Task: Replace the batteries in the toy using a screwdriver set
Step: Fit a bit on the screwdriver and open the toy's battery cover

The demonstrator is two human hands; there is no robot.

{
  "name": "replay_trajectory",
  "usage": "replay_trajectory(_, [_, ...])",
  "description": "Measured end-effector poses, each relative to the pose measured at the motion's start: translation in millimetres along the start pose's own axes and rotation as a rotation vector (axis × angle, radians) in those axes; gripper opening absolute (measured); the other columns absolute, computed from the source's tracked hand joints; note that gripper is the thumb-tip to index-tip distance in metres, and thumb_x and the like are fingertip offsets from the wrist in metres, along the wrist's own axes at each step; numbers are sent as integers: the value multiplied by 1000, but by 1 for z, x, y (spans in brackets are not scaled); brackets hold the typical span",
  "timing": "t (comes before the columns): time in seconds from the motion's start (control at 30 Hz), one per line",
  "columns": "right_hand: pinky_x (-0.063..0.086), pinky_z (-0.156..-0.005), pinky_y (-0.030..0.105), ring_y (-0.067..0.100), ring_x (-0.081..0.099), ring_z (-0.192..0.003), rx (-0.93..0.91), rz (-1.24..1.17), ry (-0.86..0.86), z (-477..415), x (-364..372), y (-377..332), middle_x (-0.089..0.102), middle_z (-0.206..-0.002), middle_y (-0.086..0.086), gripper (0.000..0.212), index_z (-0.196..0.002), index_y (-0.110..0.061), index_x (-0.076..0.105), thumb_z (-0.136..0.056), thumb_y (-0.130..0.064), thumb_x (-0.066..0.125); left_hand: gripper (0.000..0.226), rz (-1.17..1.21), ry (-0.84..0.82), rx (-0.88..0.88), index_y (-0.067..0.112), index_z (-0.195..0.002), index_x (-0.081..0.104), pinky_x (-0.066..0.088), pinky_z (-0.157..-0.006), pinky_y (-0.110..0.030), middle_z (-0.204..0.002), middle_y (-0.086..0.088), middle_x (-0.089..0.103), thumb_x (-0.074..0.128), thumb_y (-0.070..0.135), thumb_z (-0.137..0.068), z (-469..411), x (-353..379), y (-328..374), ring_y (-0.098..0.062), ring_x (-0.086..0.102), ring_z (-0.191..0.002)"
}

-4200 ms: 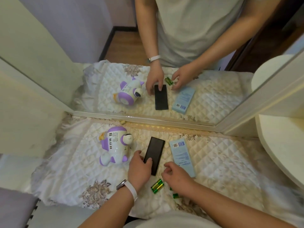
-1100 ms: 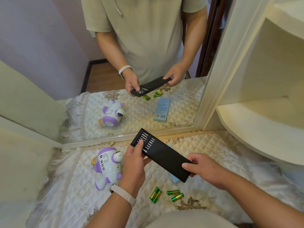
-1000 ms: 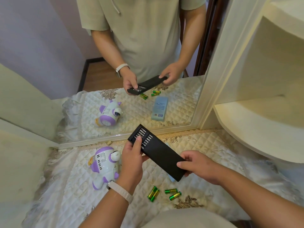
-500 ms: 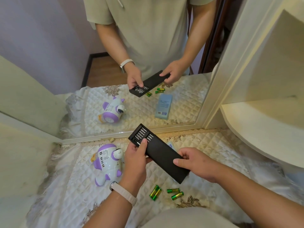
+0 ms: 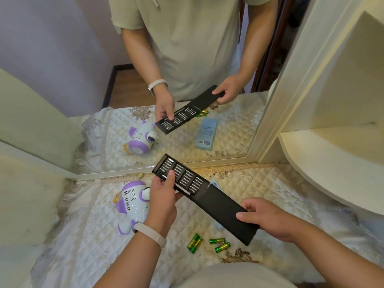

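Observation:
I hold a black screwdriver set above the quilted tabletop. My right hand [image 5: 268, 217] grips its black outer sleeve [image 5: 224, 213]. My left hand [image 5: 164, 196] holds the inner tray [image 5: 180, 176], which is slid far out and shows rows of silver bits and a driver handle; my thumb rests on the tray. The white and purple toy [image 5: 131, 201] lies on the cloth to the left, below my left hand. Several green batteries [image 5: 207, 243] lie loose on the cloth near me.
A light blue box [image 5: 214, 183] lies on the quilted cloth [image 5: 93, 235], mostly hidden behind the set. A mirror [image 5: 187, 100] stands along the back and repeats the scene. A cream curved shelf [image 5: 324, 167] juts in at the right.
The tray has slid much further out of the sleeve, showing several rows of bits instead of one end. Before that, the set was lifted off the cloth by both hands.

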State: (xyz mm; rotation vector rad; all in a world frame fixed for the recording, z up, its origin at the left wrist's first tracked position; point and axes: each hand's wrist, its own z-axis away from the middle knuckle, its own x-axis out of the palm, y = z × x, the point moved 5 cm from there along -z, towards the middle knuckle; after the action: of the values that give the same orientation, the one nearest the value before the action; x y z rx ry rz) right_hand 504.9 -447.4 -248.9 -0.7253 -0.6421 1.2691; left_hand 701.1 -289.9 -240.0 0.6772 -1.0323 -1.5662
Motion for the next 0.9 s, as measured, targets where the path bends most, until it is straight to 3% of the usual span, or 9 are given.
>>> replay_trajectory(0.13, [40, -56, 19, 5, 53, -56, 30, 52, 77, 2, -23, 18, 57, -63, -4, 23, -71, -14, 52, -91, -11, 63, 15, -95, 0, 13, 10, -114, 58, 59, -60, -33, -99, -8, 73, 51, 17, -102, -3, -7, -4, -18, 73, -82])
replay_trajectory(0.27, [46, -61, 30, 22, 63, -69, -30, 261, 384, -14, -46, 30, 65, -80, 13, 10, -81, -13, 60, -89, -18, 64, 14, -154, -34, -48, 13, -112, 61, 60, -65, -37, -99, -6, 75, 54, 18, -101, 6, -6, -24, -18, 75, -83])
replay_trajectory(0.4, [48, -64, 36, 20, 55, -74, -115, 639, 603, -33, -45, 33, 55, -85, 0, 9, -89, -21, 61, -92, -18, 53, 17, -155, -54, -138, 12, -114, 62, 59, -66, -39, -98, -5, 76, 56, 19, -100, 15, -8, -44, -21, 75, -85])
replay_trajectory(0.47, [48, -61, 35, 19, 54, -79, -139, 822, 656, -44, -42, 40, 54, -91, -2, 18, -104, -23, 64, -92, -18, 52, 19, -150, -60, -171, 11, -115, 62, 59, -65, -38, -99, -6, 76, 56, 20, -100, 18, -8, -50, -22, 75, -87])
replay_trajectory(0.57, [39, -57, 29, 20, 53, -88, -97, 1005, 624, -62, -39, 61, 56, -102, 2, 34, -126, -19, 59, -93, -19, 50, 17, -145, -55, -205, 13, -114, 62, 57, -63, -36, -99, -6, 76, 56, 20, -100, 22, -8, -54, -21, 75, -85])
replay_trajectory(0.67, [42, -66, 27, 20, 52, -99, -81, 1032, 549, -71, -33, 75, 54, -115, 3, 43, -139, -20, 49, -95, -22, 49, 16, -168, -64, -208, 14, -113, 63, 57, -62, -35, -100, -6, 76, 56, 20, -100, 26, -8, -55, -20, 75, -85])
replay_trajectory(0.9, [46, -87, 29, 21, 44, -117, -1, 1032, 469, -78, -27, 84, 42, -133, 4, 54, -145, -22, 38, -95, -38, 45, 16, -190, -82, -199, 15, -113, 63, 58, -63, -34, -103, -7, 75, 56, 19, -100, 35, -10, -53, -21, 75, -88])
